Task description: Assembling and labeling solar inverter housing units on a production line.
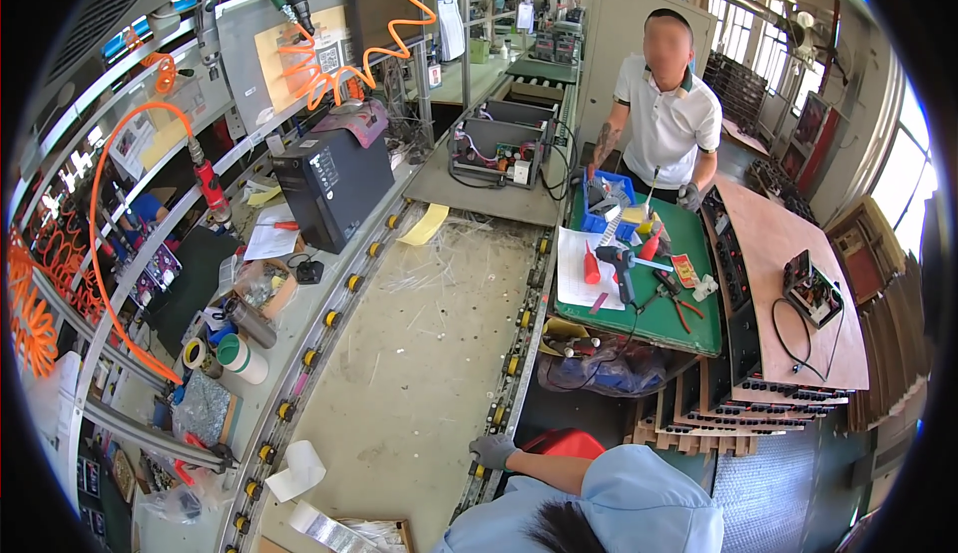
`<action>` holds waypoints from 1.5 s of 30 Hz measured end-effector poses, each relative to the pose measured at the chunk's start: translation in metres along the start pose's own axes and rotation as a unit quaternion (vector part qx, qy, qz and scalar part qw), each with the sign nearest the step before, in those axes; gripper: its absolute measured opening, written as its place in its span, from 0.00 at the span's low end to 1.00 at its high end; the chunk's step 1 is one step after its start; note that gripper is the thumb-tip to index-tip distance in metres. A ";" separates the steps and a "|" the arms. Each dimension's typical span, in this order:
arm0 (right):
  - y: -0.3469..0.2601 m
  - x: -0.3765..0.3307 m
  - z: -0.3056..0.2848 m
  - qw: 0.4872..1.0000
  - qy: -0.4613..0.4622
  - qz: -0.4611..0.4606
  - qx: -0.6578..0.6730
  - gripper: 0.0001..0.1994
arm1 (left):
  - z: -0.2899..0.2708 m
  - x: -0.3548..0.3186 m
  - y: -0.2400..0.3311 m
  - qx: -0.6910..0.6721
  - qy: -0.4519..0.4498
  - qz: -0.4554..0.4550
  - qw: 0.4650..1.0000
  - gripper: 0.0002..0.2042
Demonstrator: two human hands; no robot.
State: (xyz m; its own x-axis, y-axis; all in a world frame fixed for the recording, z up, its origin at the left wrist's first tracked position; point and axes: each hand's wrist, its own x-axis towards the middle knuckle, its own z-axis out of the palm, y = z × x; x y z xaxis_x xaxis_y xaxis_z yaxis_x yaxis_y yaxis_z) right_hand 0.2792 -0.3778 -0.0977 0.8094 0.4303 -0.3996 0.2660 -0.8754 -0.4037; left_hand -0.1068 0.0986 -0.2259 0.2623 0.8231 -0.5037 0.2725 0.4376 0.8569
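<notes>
My right hand (492, 450) wears a grey glove and rests palm down on the right side rail (514, 373) of the conveyor line, fingers laid over its edge. Nothing shows in its grasp. My bare forearm and light blue sleeve (639, 498) reach in from the lower edge. Out of view is my left hand. Beside my right hand a red plastic object (564, 443) shows, partly covered by my arm. The conveyor's worn board (429, 353) carries thin clear scraps and a yellow paper slip (426, 225). Farther up stands an opened metal case (499, 144) with wiring and boards inside.
Across a green-topped bench (639, 328), holding a glue gun (621, 272), pliers (683, 308) and a blue bin (607, 199), stands a co-worker (669, 104) in white. Stacked panels (788, 293) rise at right. A black computer case (334, 189) and hanging red screwdriver (212, 191) are left.
</notes>
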 end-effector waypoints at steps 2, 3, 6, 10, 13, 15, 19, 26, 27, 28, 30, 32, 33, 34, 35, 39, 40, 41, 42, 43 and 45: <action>0.000 -0.001 0.000 1.000 0.004 -0.006 0.005 0.14 | 0.003 -0.003 0.002 0.001 -0.001 0.002 1.000 0.12; 0.000 -0.001 -0.001 1.000 0.008 -0.011 0.009 0.14 | 0.005 -0.004 0.003 0.002 -0.002 0.003 1.000 0.12; -0.001 -0.002 -0.001 1.000 0.013 -0.020 0.010 0.14 | 0.009 -0.008 0.008 0.005 -0.005 0.006 1.000 0.11; 0.001 -0.002 0.002 1.000 0.019 -0.019 0.009 0.14 | 0.015 -0.012 0.015 0.008 -0.009 0.012 1.000 0.11; 0.000 -0.003 0.000 0.999 0.020 -0.025 0.000 0.14 | 0.017 -0.017 0.019 0.009 -0.009 0.015 1.000 0.11; -0.001 -0.005 -0.003 1.000 0.015 -0.026 0.008 0.14 | 0.018 -0.020 0.020 0.009 -0.009 0.017 1.000 0.11; 0.004 -0.001 0.004 0.999 0.019 -0.030 0.004 0.14 | 0.021 -0.023 0.021 0.009 -0.011 0.019 1.000 0.10; 0.006 0.001 0.006 0.999 0.030 -0.031 0.009 0.14 | 0.021 -0.027 0.010 0.005 -0.013 0.019 1.000 0.10; 0.007 0.002 0.005 0.999 0.029 -0.032 0.011 0.14 | 0.025 -0.028 0.007 0.002 -0.015 0.018 1.000 0.10; 0.005 0.002 0.005 0.999 0.030 -0.031 0.007 0.14 | 0.029 -0.028 0.003 -0.001 -0.018 0.017 1.000 0.10; 0.002 0.002 0.005 1.000 0.011 -0.020 -0.003 0.13 | 0.045 -0.027 -0.003 -0.011 -0.025 0.015 1.000 0.10; 0.001 0.004 0.002 1.000 0.002 -0.016 -0.009 0.14 | 0.067 -0.026 -0.008 -0.022 -0.031 0.015 0.999 0.10; -0.007 0.000 0.004 1.000 -0.016 -0.015 -0.004 0.14 | 0.063 -0.024 -0.008 -0.022 -0.030 0.016 0.999 0.10; -0.008 -0.003 0.001 1.000 -0.003 -0.011 -0.009 0.14 | 0.057 -0.023 -0.008 -0.021 -0.027 0.018 0.999 0.09; -0.008 -0.001 -0.004 1.000 -0.007 -0.014 -0.007 0.14 | 0.050 -0.022 -0.007 -0.019 -0.023 0.019 0.999 0.09; 0.004 0.002 -0.008 1.000 0.015 -0.016 0.006 0.14 | 0.008 -0.023 0.008 0.008 -0.013 0.024 1.000 0.09; 0.003 0.002 -0.006 1.000 0.014 -0.012 0.009 0.13 | 0.001 -0.022 0.011 0.012 -0.011 0.026 1.000 0.09; 0.001 0.001 -0.003 1.000 0.012 -0.013 0.013 0.13 | -0.005 -0.020 0.013 0.016 -0.009 0.028 0.999 0.09; -0.006 -0.003 -0.010 1.000 0.006 -0.004 0.012 0.13 | -0.008 -0.020 0.014 0.016 -0.006 0.030 0.999 0.09; -0.010 -0.005 -0.013 1.000 0.001 0.005 0.011 0.13 | -0.010 -0.019 0.014 0.016 -0.003 0.032 0.999 0.09; -0.007 -0.006 -0.010 1.000 0.005 0.003 0.011 0.13 | -0.013 -0.016 0.016 0.015 -0.001 0.037 0.999 0.09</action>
State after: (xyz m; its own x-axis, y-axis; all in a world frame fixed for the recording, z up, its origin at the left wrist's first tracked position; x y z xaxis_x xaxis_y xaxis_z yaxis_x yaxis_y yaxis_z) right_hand 0.2774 -0.3766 -0.0842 0.8159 0.4227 -0.3947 0.2490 -0.8727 -0.4200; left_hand -0.1182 0.0972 -0.2026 0.2837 0.8522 -0.4397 0.2809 0.3645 0.8878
